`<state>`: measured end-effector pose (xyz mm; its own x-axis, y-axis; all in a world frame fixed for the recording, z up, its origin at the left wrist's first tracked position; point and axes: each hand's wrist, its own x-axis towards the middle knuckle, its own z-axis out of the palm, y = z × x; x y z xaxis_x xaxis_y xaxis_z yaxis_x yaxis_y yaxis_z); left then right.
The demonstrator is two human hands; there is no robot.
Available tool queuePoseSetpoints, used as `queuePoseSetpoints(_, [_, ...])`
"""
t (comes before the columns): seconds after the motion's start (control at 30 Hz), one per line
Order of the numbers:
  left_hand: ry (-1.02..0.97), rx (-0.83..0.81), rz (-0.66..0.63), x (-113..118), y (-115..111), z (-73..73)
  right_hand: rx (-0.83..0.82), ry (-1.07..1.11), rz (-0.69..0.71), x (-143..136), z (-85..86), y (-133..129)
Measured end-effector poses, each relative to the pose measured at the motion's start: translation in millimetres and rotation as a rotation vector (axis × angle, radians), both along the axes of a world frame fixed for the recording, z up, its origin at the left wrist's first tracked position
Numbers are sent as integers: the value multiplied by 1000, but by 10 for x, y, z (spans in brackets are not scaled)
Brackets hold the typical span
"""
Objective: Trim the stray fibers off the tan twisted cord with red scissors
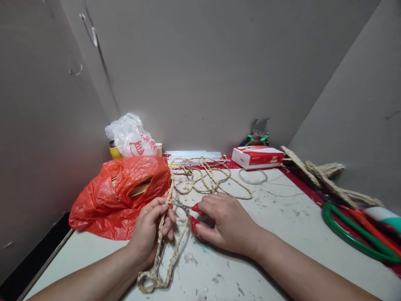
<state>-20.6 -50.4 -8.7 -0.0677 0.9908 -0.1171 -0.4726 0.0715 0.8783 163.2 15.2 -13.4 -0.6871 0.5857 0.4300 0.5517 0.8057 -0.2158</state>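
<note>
A braided straw cord [160, 234] is pinched in my left hand [150, 228], near the middle of the table. Its lower part loops down toward the table's front edge, and more of it lies in loose coils behind my hands. My right hand [222, 221] holds small scissors [194, 207] by their red handles, with fingers in the loops. The scissor blades point left and meet the cord at my left fingertips. Whether the blades are closed on the cord is too small to tell.
An orange plastic bag [103, 200] with straw inside lies left on the table [216, 267]. Behind are a white bag [131, 136], white sticks [194, 156], a red-white box [258, 157] and pruning shears [259, 131]. Large green-handled scissors [354, 240] and straw braids [326, 177] are right.
</note>
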Motion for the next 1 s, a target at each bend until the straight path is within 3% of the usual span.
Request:
queuePoseSetpoints(0.5, [-124, -72, -36, 16, -4, 81, 87, -125, -54, 2, 28, 8])
queuePoseSetpoints(0.67, [-74, -51, -128, -1, -7, 93, 120, -96, -64, 8, 21, 21])
queuePoseSetpoints(1.0, [-48, -29, -147, -25, 22, 49, 127, -105, -112, -1, 31, 7])
